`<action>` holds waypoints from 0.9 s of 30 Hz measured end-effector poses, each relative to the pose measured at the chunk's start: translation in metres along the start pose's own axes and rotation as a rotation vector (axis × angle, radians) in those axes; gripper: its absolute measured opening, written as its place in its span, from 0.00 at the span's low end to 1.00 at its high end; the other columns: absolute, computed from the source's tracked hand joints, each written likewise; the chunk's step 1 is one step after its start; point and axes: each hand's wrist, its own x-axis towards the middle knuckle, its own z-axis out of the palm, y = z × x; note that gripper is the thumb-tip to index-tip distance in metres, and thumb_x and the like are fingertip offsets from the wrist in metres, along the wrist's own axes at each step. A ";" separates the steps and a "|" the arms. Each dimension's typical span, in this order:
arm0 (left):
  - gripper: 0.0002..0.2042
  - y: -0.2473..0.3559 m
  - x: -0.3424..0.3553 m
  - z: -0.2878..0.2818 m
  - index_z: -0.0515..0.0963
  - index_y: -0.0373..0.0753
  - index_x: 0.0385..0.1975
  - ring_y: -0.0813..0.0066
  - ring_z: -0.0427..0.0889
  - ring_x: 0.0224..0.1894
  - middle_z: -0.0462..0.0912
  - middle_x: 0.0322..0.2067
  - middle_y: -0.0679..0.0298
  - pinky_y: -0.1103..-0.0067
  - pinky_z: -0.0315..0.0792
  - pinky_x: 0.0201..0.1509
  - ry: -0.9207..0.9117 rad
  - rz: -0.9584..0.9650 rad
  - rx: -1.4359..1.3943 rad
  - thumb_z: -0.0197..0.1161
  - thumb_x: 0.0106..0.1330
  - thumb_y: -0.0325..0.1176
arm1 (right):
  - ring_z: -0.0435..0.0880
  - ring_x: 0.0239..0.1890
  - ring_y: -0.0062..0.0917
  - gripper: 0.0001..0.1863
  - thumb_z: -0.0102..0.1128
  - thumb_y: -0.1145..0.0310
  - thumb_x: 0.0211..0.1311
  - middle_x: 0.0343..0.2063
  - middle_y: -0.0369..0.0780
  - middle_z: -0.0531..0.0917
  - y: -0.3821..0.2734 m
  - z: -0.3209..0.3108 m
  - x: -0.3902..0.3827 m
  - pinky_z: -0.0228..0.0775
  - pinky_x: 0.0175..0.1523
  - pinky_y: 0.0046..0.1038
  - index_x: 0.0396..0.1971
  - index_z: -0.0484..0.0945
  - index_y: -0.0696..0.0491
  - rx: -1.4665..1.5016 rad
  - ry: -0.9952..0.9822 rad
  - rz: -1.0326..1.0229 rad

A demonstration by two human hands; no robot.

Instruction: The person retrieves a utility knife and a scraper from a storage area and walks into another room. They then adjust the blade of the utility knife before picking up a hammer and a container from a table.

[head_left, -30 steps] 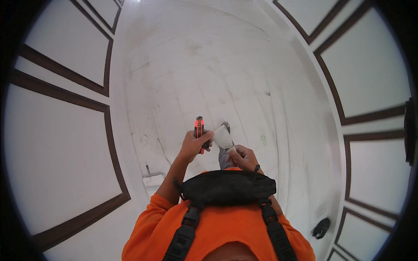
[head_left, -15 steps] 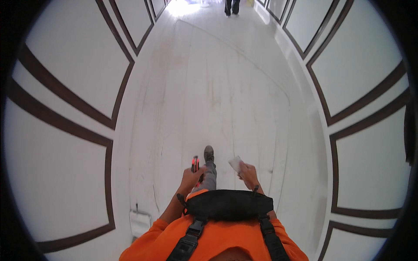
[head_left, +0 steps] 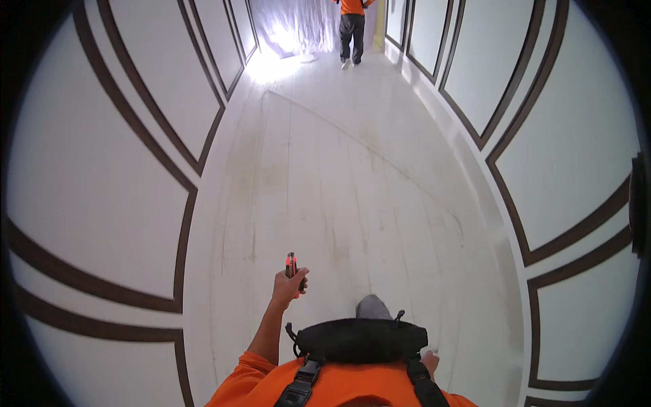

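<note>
Swung down and back since the earlier frame, the right grip [head_left: 430, 362] in the head view now shows beside the right end of the black pouch [head_left: 363, 340], mostly hidden, so whether it is wide, narrow or holding something cannot be told. Fingers of the left grip [head_left: 287, 283] are wrapped around a red-and-black cutter [head_left: 291, 265], ahead of the orange top [head_left: 352, 376] and well apart from both panelled walls [head_left: 108, 169]. As for progress, dark trim [head_left: 182, 258] is in place along the walls; handwork seems paused, and what remains cannot be judged. The pouch seems closed, its contents unseen.
</note>
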 end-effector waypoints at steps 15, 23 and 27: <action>0.13 -0.091 0.248 0.006 0.80 0.32 0.20 0.63 0.85 0.21 0.84 0.19 0.54 0.68 0.78 0.25 0.368 -0.779 0.332 0.67 0.54 0.37 | 0.77 0.17 0.30 0.16 0.43 0.59 0.75 0.22 0.45 0.80 -0.585 0.233 0.292 0.70 0.22 0.31 0.41 0.73 0.57 0.127 -0.572 -0.199; 0.10 0.025 0.491 0.011 0.80 0.33 0.17 0.65 0.84 0.20 0.83 0.19 0.56 0.69 0.76 0.23 0.411 -0.795 0.150 0.67 0.53 0.34 | 0.79 0.21 0.30 0.18 0.46 0.58 0.72 0.24 0.46 0.80 -0.859 0.431 0.420 0.69 0.24 0.31 0.36 0.75 0.60 0.231 -0.705 -0.119; 0.09 0.095 0.642 -0.047 0.80 0.33 0.16 0.65 0.83 0.19 0.83 0.18 0.56 0.69 0.75 0.22 0.428 -0.695 0.009 0.67 0.52 0.33 | 0.76 0.15 0.32 0.17 0.48 0.60 0.68 0.19 0.47 0.78 -0.891 0.499 0.450 0.66 0.19 0.34 0.30 0.75 0.61 0.063 -0.657 -0.461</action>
